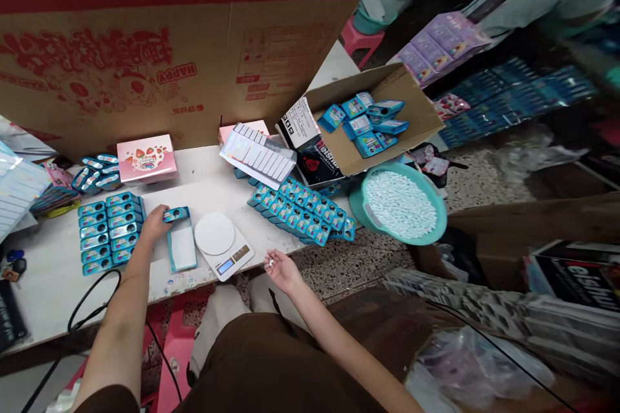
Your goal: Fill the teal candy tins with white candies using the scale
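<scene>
My left hand (154, 224) rests on the white table (48, 284) and grips a small blue box (176, 213) beside two neat columns of matching blue boxes (110, 231). Palm up near the table's front edge, my right hand (281, 269) cups a few small white pellets (271, 262). Between my hands stand a white kitchen scale (221, 244) and a flat teal-edged white tray (183, 248). A row of blue boxes (303, 211) lies at the table's right end.
A teal basin (402, 204) of white pellets sits right of the table, below an open carton (382, 117) holding blue boxes. A pink strawberry box (146, 158), a label sheet (258, 156) and large cartons stand behind. Black cables hang at front left.
</scene>
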Demonstrator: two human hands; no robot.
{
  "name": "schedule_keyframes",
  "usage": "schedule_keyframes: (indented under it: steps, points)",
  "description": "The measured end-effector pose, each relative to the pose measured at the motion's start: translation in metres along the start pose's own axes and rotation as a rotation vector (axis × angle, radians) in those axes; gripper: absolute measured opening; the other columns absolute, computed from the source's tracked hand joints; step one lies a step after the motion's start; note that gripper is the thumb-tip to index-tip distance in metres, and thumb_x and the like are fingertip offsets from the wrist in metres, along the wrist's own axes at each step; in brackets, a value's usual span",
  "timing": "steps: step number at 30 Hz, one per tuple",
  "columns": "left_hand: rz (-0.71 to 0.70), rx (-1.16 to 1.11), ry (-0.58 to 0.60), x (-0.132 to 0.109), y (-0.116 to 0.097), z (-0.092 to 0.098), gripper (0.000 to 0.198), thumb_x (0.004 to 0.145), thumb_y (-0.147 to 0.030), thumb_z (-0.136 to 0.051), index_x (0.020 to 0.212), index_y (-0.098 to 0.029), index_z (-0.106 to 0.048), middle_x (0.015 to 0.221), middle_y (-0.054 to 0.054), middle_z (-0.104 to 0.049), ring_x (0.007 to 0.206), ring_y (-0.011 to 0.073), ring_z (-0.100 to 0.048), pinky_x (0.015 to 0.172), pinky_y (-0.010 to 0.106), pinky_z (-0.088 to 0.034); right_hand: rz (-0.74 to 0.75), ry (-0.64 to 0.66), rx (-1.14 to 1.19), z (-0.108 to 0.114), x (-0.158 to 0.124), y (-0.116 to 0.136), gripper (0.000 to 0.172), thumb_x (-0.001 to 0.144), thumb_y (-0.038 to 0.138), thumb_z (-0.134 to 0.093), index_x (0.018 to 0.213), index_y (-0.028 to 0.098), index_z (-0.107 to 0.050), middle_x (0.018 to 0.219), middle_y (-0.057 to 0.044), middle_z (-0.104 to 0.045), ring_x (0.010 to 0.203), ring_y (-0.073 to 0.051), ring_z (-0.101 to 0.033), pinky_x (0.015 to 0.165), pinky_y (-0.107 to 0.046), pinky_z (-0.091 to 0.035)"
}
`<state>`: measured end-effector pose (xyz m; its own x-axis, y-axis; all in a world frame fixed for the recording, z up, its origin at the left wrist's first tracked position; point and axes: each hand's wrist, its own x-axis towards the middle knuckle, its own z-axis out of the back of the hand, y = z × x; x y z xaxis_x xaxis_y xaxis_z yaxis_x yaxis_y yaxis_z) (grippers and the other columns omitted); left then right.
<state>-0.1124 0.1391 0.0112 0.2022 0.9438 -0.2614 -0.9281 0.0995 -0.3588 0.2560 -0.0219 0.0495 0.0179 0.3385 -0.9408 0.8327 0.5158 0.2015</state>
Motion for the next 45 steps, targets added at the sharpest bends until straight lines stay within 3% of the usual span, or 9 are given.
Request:
schedule_keyframes:
  steps: [7, 13, 17, 20, 24, 29, 33, 39, 45]
  points:
    - [-0.183, 0.348, 0.046, 0.026, -0.023, 0.016, 0.048, 0.062, -0.012, -0.056, 0.110, -0.013, -0.052, 0.126, 0.019, -0.052, 0.129, 0.0327, -0.036, 0.102, 0.045, -0.030, -0.007, -0.047, 0.031, 0.001, 0.006, 0.000, 0.024, 0.088, 0.016, -0.045, 0.070, 0.014, -0.060, 0.053, -0.002, -0.059, 0.045, -0.009, -0.056, 0.044, -0.016, -0.045]
    - [-0.090, 0.320, 0.266, 0.046, -0.022, 0.020, 0.039, 0.067, -0.026, -0.056, 0.106, -0.022, -0.053, 0.095, 0.010, -0.067, 0.093, 0.0270, -0.062, 0.079, 0.035, -0.046, 0.024, 0.006, 0.078, -0.005, 0.004, 0.006, 0.022, 0.087, 0.016, -0.046, 0.069, 0.014, -0.060, 0.054, -0.002, -0.059, 0.046, -0.009, -0.055, 0.045, -0.017, -0.046]
    - [0.000, 0.288, 0.214, 0.039, -0.026, 0.018, 0.044, 0.069, -0.027, -0.055, 0.112, -0.020, -0.051, 0.096, 0.013, -0.066, 0.090, 0.0296, -0.063, 0.077, 0.038, -0.046, 0.030, 0.018, 0.083, -0.007, 0.003, 0.014, 0.023, 0.087, 0.017, -0.045, 0.069, 0.014, -0.060, 0.054, -0.002, -0.059, 0.046, -0.009, -0.055, 0.045, -0.017, -0.046]
    - [-0.014, 0.277, 0.104, 0.031, -0.040, 0.026, 0.068, 0.065, -0.029, -0.061, 0.128, -0.016, -0.040, 0.112, 0.019, -0.059, 0.109, 0.0357, -0.054, 0.089, 0.047, -0.041, 0.033, 0.033, 0.088, -0.003, 0.002, 0.022, 0.023, 0.087, 0.017, -0.044, 0.070, 0.014, -0.060, 0.054, -0.002, -0.059, 0.047, -0.009, -0.055, 0.046, -0.017, -0.046]
    - [-0.176, 0.180, -0.160, 0.024, -0.096, 0.032, 0.084, 0.066, -0.038, -0.065, 0.138, -0.015, -0.027, 0.137, 0.020, -0.037, 0.131, 0.0371, -0.028, 0.105, 0.052, -0.026, 0.032, 0.042, 0.090, 0.012, 0.001, 0.037, 0.026, 0.089, 0.017, -0.042, 0.069, 0.014, -0.059, 0.055, -0.003, -0.059, 0.047, -0.008, -0.055, 0.047, -0.016, -0.046]
    - [-0.351, 0.014, -0.063, 0.037, -0.204, -0.012, 0.059, 0.079, -0.028, -0.053, 0.134, -0.019, -0.034, 0.127, 0.013, -0.048, 0.123, 0.0286, -0.038, 0.103, 0.043, -0.032, 0.023, 0.044, 0.053, 0.036, -0.003, 0.062, 0.025, 0.088, 0.015, -0.043, 0.068, 0.015, -0.057, 0.055, -0.002, -0.060, 0.047, -0.009, -0.055, 0.046, -0.017, -0.046]
    - [-0.355, -0.063, 0.001, 0.065, -0.257, -0.056, 0.062, 0.073, -0.016, -0.054, 0.133, -0.019, -0.035, 0.127, 0.013, -0.049, 0.120, 0.0274, -0.041, 0.100, 0.042, -0.036, 0.042, 0.054, 0.036, 0.054, -0.007, 0.091, 0.024, 0.087, 0.014, -0.043, 0.069, 0.013, -0.058, 0.055, -0.002, -0.060, 0.047, -0.009, -0.055, 0.047, -0.017, -0.046]
    - [-0.230, -0.134, 0.063, 0.079, -0.273, -0.078, 0.056, 0.076, -0.014, -0.047, 0.130, -0.024, -0.037, 0.122, 0.009, -0.051, 0.103, 0.0219, -0.056, 0.082, 0.033, -0.047, 0.045, 0.030, 0.031, 0.087, -0.007, 0.130, 0.022, 0.088, 0.017, -0.044, 0.072, 0.014, -0.060, 0.057, -0.002, -0.061, 0.047, -0.008, -0.056, 0.048, -0.017, -0.047]
    - [0.029, -0.032, -0.074, 0.036, -0.275, -0.088, 0.047, 0.081, -0.023, -0.047, 0.127, -0.021, -0.038, 0.114, 0.012, -0.054, 0.096, 0.0230, -0.059, 0.074, 0.031, -0.047, 0.021, 0.062, -0.032, 0.102, 0.000, 0.151, 0.021, 0.087, 0.018, -0.047, 0.072, 0.014, -0.060, 0.057, -0.002, -0.061, 0.047, -0.008, -0.056, 0.045, -0.016, -0.046]
